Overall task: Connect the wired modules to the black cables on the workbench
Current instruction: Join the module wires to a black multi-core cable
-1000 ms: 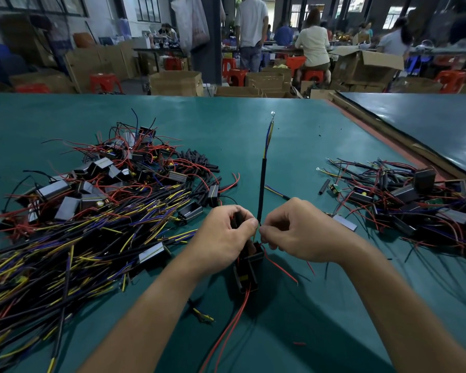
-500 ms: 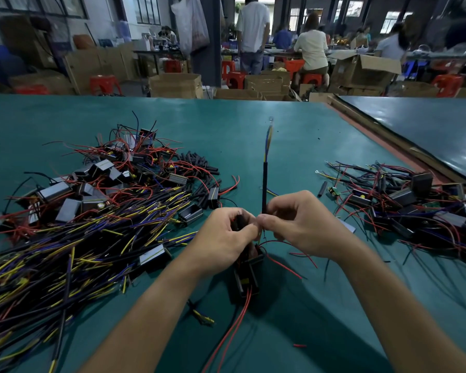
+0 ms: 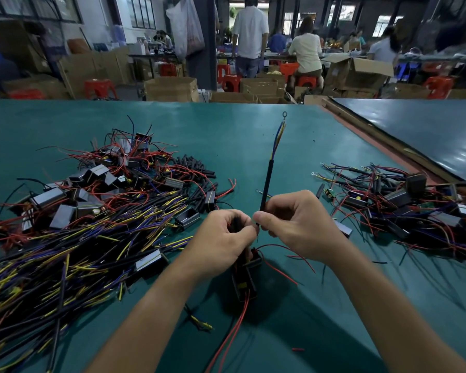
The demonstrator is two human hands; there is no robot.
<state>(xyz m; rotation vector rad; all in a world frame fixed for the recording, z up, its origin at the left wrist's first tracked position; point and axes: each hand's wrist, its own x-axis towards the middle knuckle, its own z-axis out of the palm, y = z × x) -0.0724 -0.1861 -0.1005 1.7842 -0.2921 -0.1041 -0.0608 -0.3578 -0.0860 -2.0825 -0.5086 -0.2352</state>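
Workbench (image 3: 226, 125) carrying a large heap (image 3: 78, 224) of cables and modules along its left edge and a smaller heap (image 3: 404, 205) near its right edge. Near the front edge, left hand (image 3: 221, 238) gripping a wired module (image 3: 244, 281) with curled fingers, right hand (image 3: 299, 224) pinching an upright black cable (image 3: 267, 181), both hands touching.

Dim hall; daylight from far windows (image 3: 143, 12). Glare on dark slab (image 3: 428, 138) past counter's right edge. Wide-angle bowing; background soft.
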